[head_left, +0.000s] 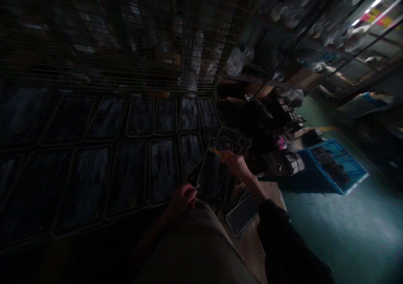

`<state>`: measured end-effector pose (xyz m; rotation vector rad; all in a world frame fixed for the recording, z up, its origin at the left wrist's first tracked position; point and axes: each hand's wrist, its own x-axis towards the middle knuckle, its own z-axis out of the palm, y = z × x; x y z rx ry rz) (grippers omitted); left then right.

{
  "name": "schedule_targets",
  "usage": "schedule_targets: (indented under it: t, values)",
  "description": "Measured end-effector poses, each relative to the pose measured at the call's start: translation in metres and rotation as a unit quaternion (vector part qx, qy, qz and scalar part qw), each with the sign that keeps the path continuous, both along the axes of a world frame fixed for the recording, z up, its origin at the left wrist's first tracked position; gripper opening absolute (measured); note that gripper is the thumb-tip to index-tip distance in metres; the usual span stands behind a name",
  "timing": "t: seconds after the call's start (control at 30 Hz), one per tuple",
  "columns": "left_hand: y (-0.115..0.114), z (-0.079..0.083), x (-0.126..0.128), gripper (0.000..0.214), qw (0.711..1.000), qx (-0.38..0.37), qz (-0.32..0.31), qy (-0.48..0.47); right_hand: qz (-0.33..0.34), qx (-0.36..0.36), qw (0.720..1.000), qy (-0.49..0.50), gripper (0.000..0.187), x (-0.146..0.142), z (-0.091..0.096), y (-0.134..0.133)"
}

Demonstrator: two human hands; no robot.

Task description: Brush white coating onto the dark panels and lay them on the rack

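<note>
- currently the person is holding a dark panel (214, 177) up in front of the body, between both hands and tilted, its pale rim catching a little light.
- the left hand (182, 198) is pinching the panel's lower left corner, fingers closed narrow on the rim.
- the right hand (236, 165) is sitting at the panel's upper right edge, fingers curled around a thin orange stick (220, 152) that is pointing left across the top of the panel; whether this hand is also gripping the panel is too dim to tell.
- a dark sleeve (283, 238) is covering the right forearm.
- just beyond the held panel, a small heap of like panels (234, 136) is lying at the end of the rows.
- to the left, many framed panels (162, 168) are lying flat in two long rows, side by side, their faces showing pale streaks.
- behind those rows a wire rack (126, 45) is standing, its shelves packed with things too dark to make out.
- below the right forearm, a few more panels are lying in a loose stack (242, 214) on a wooden table (272, 191).
- well off to the right, a blue crate (335, 166) is sitting on the green floor (346, 233), with dark things inside.
- clear plastic bags (236, 59) are hanging or resting on shelving past the rack.
</note>
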<state>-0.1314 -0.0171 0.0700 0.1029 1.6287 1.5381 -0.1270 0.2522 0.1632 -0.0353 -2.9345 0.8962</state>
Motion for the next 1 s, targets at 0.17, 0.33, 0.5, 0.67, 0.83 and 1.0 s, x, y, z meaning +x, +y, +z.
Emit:
schedule_targets:
  t: [0.17,0.33,0.5,0.67,0.83,1.0]
  values:
    - [-0.001,0.003,0.0,0.031,1.0,0.011,0.001,-0.012,0.026,-0.126,0.99,-0.056,0.031,0.056,0.009,-0.033]
    - [-0.001,0.001,0.001,0.027,1.0,0.001,-0.002,-0.008,-0.005,-0.246,0.964,-0.105,0.033,0.1,0.012,-0.055]
    - [0.0,-0.003,0.001,0.028,1.0,0.004,-0.008,-0.014,-0.043,-0.344,0.929,-0.131,0.037,0.102,0.005,-0.043]
    - [0.001,0.004,0.0,0.025,0.999,-0.02,-0.023,0.015,-0.168,-0.305,0.937,-0.018,0.04,0.076,0.002,-0.024]
    - [0.002,0.006,0.001,0.026,1.0,-0.016,0.0,0.003,-0.109,-0.303,0.946,-0.048,0.035,0.09,0.01,-0.05]
    - [0.002,0.003,0.003,0.027,1.0,-0.012,-0.007,0.001,-0.091,-0.33,0.933,-0.11,0.04,0.113,0.006,-0.059]
